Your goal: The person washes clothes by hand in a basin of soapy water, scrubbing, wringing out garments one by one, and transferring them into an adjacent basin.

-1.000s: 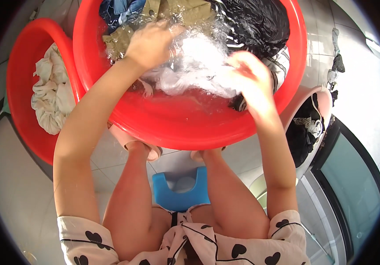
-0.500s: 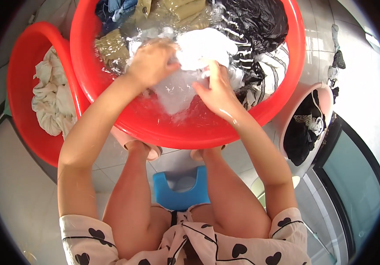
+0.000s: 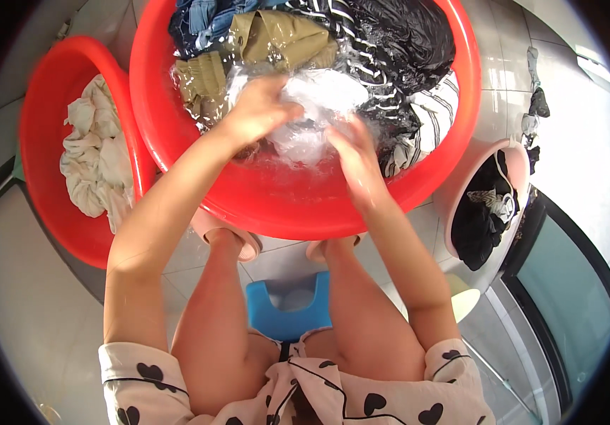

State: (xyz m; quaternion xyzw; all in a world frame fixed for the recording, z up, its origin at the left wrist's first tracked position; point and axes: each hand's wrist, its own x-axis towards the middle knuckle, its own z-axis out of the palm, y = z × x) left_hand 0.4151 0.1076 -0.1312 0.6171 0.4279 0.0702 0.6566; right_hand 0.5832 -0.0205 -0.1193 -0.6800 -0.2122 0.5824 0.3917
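Note:
A sopping white garment (image 3: 326,91) lies bunched in the water of a large red tub (image 3: 466,106) in front of me. My left hand (image 3: 264,108) is closed on its left side, the thumb pointing inward and the fingers partly blurred. On the other side, my right hand (image 3: 353,145) grips the near right part, its fingertips hidden by cloth and splashing water. Just beyond my left hand are olive-khaki clothes (image 3: 277,41). Black clothing with white stripes (image 3: 369,60) floats to the right of the white garment.
Blue denim (image 3: 209,21) and black clothing (image 3: 415,42) soak at the tub's far side. A red basin (image 3: 39,142) with cream cloth (image 3: 96,159) stands left; a pink bucket (image 3: 459,188) of dark clothes stands right. A blue stool (image 3: 287,319) is between my legs.
My hands and the white garment shift within the water; the garment sinks lower and looks smaller. My right hand has come slightly nearer to me. The view has shifted a little.

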